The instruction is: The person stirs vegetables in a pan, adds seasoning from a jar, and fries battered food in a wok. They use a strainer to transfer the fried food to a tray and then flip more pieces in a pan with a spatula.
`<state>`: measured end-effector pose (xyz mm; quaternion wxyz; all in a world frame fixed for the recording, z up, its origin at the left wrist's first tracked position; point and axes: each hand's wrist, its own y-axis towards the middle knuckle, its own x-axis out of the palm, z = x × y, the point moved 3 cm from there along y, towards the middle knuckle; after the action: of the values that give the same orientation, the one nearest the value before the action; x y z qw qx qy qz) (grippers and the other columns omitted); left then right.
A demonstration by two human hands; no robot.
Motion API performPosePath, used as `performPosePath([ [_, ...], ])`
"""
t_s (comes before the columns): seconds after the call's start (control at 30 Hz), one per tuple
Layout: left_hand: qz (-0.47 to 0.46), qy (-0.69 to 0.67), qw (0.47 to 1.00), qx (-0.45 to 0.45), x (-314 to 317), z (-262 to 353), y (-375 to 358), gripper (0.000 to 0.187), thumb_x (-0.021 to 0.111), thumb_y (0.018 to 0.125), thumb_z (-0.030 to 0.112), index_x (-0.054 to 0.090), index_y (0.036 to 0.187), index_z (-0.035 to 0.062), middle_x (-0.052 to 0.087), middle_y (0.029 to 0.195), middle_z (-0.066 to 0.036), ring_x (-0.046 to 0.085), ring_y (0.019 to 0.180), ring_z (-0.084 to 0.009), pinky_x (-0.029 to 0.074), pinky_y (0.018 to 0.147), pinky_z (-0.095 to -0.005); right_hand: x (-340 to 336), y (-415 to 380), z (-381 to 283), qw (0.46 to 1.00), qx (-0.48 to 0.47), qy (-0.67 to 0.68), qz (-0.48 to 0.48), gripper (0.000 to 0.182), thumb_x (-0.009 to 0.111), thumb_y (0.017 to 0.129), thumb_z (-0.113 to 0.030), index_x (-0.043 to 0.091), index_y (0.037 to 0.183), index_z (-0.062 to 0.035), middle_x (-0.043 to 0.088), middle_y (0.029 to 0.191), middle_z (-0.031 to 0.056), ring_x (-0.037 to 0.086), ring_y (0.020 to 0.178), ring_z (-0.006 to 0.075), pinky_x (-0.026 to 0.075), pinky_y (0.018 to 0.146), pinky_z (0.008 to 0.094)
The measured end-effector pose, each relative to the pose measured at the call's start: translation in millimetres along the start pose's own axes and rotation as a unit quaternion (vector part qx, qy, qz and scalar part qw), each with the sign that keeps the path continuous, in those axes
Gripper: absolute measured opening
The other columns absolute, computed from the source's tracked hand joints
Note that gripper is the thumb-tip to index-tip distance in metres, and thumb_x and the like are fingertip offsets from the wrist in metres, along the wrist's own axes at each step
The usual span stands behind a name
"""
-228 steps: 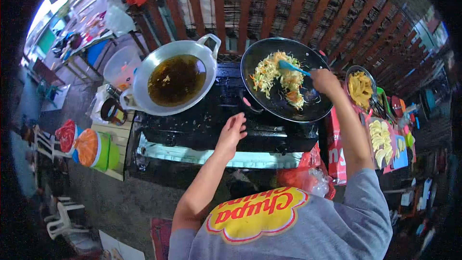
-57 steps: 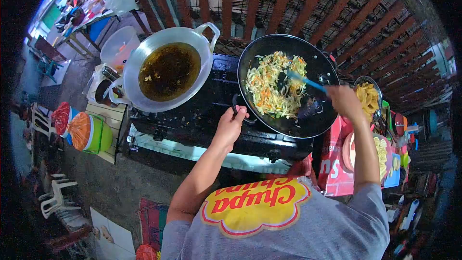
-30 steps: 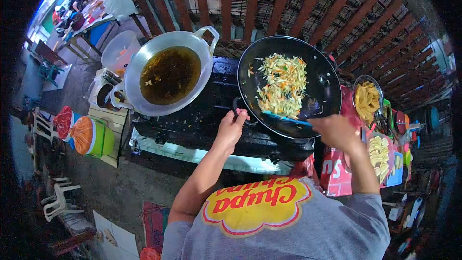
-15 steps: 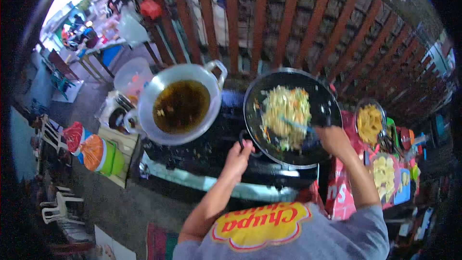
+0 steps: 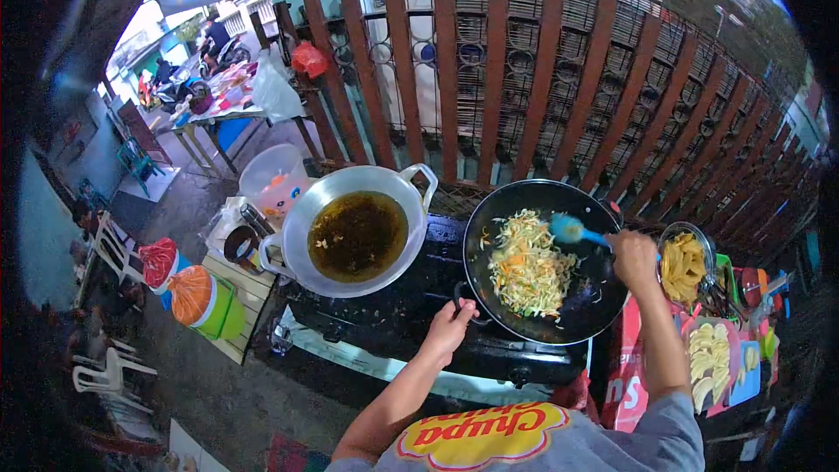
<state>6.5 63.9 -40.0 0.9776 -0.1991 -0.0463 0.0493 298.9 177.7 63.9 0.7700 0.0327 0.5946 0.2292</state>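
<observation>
A black wok (image 5: 603, 310) sits on the stove at the right, with a heap of shredded vegetables (image 5: 529, 267) in it. My left hand (image 5: 449, 330) is closed around the wok's side handle (image 5: 461, 295). In my right hand (image 5: 634, 259), over the wok's right rim, is a blue spatula (image 5: 572, 229). Its head is above the far side of the wok, just right of the vegetables and apart from the heap. Left of the wok stands a large aluminium pan (image 5: 301, 249) holding dark oil (image 5: 360, 236).
Wooden fence slats (image 5: 498, 79) rise behind the black stove (image 5: 393, 315). On the right are a bowl of yellow pieces (image 5: 683, 267) and a pink board with pale half-moon pieces (image 5: 710, 358). Lidded tubs (image 5: 210, 301) and a clear bucket (image 5: 273, 179) stand left.
The spatula has come up from the middle of the vegetables to the wok's far right side. My left hand keeps its hold on the handle. The whole view has tilted upward.
</observation>
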Motion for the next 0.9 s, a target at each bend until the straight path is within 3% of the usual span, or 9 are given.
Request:
performPosePath([
  [0.13, -0.013, -0.006, 1.0, -0.015, 0.4, -0.7, -0.2, 0.022, 0.046, 0.084, 0.025, 0.053, 0.095, 0.008, 0.054, 0.083, 0.001, 0.044, 0.073, -0.007, 0.034, 0.066, -0.0226, 28.5, 10.6, 12.8, 0.998, 0.003, 0.038, -0.05, 0.026, 0.05, 0.065, -0.007, 0.062, 0.086, -0.0164, 0.058, 0.08, 0.0078, 0.057, 0.073, 0.0224, 0.045, 0.059, 0.0335],
  [0.2, -0.008, -0.012, 1.0, 0.0, 0.9, -2.6, 2.3, 0.021, 0.046, 0.084, 0.025, 0.053, 0.094, 0.0082, 0.054, 0.082, 0.002, 0.044, 0.072, -0.0066, 0.034, 0.065, -0.0221, 31.9, -0.2, -8.9, 0.984, -0.105, 0.109, -0.09, 0.027, 0.051, 0.065, -0.01, 0.062, 0.088, -0.0196, 0.059, 0.081, 0.0071, 0.057, 0.072, 0.0224, 0.045, 0.061, 0.0348],
  [0.27, -0.004, -0.017, 1.0, 0.009, -0.4, -4.5, 3.1, 0.021, 0.046, 0.083, 0.025, 0.053, 0.094, 0.0083, 0.054, 0.082, 0.002, 0.043, 0.07, -0.0062, 0.034, 0.063, -0.0216, 12.2, -4.5, -12.2, 0.983, -0.108, 0.128, -0.08, 0.028, 0.053, 0.063, -0.013, 0.062, 0.087, -0.0229, 0.06, 0.075, 0.0063, 0.057, 0.068, 0.0239, 0.045, 0.06, 0.0357],
  [0.4, -0.011, -0.004, 1.0, 0.012, 0.0, 0.5, 0.5, 0.021, 0.047, 0.083, 0.026, 0.055, 0.089, 0.0083, 0.053, 0.078, 0.003, 0.04, 0.066, -0.0055, 0.033, 0.06, -0.0204, -60.3, -14.1, 22.0, 0.948, -0.048, -0.05, -0.311, 0.028, 0.055, 0.058, -0.013, 0.062, 0.083, -0.0247, 0.06, 0.071, 0.0061, 0.058, 0.071, 0.0234, 0.047, 0.06, 0.0359],
  [0.47, -0.006, -0.024, 1.0, 0.01, 1.6, 3.3, -2.8, 0.02, 0.047, 0.083, 0.026, 0.054, 0.088, 0.009, 0.053, 0.077, 0.003, 0.04, 0.065, -0.006, 0.033, 0.061, -0.0211, -63.8, -24.1, 14.8, 0.912, -0.12, -0.107, -0.377, 0.028, 0.055, 0.059, -0.014, 0.062, 0.085, -0.0235, 0.059, 0.072, 0.0087, 0.058, 0.071, 0.0254, 0.047, 0.061, 0.0367],
  [0.53, -0.009, -0.025, 1.0, 0.005, 1.7, 1.4, -1.0, 0.02, 0.047, 0.083, 0.027, 0.054, 0.087, 0.0098, 0.052, 0.077, 0.003, 0.041, 0.067, -0.0062, 0.033, 0.062, -0.0215, -40.7, -32.9, 0.0, 0.939, -0.148, 0.074, -0.301, 0.027, 0.053, 0.061, -0.014, 0.061, 0.086, -0.0207, 0.059, 0.074, 0.0106, 0.057, 0.073, 0.0276, 0.046, 0.063, 0.0389],
  [0.6, -0.006, -0.027, 0.999, -0.019, 2.0, 1.8, -0.9, 0.02, 0.046, 0.083, 0.029, 0.054, 0.088, 0.0111, 0.052, 0.078, 0.003, 0.043, 0.071, -0.0061, 0.032, 0.065, -0.0219, -20.9, -33.1, -31.3, 0.944, -0.073, 0.103, -0.306, 0.026, 0.052, 0.064, -0.013, 0.06, 0.088, -0.0171, 0.059, 0.076, 0.0115, 0.057, 0.074, 0.029, 0.045, 0.064, 0.0403],
  [0.7, -0.009, -0.023, 0.999, -0.026, 3.2, 6.0, -4.6, 0.021, 0.047, 0.083, 0.03, 0.053, 0.09, 0.0112, 0.052, 0.079, 0.003, 0.043, 0.071, -0.0061, 0.032, 0.065, -0.0223, 1.2, -15.7, -22.1, 0.944, -0.101, 0.209, -0.235, 0.024, 0.049, 0.068, -0.015, 0.059, 0.09, -0.0149, 0.059, 0.078, 0.0127, 0.056, 0.072, 0.0301, 0.045, 0.065, 0.0402],
  [0.9, -0.006, -0.015, 1.0, -0.013, 2.0, 1.8, -1.0, 0.022, 0.047, 0.083, 0.03, 0.053, 0.092, 0.0115, 0.052, 0.079, 0.004, 0.043, 0.073, -0.0063, 0.032, 0.068, -0.023, 16.6, -5.5, -29.5, 0.957, -0.073, 0.18, -0.216, 0.017, 0.049, 0.071, -0.018, 0.059, 0.083, -0.0116, 0.058, 0.073, 0.0155, 0.056, 0.07, 0.0321, 0.044, 0.064, 0.0415],
])
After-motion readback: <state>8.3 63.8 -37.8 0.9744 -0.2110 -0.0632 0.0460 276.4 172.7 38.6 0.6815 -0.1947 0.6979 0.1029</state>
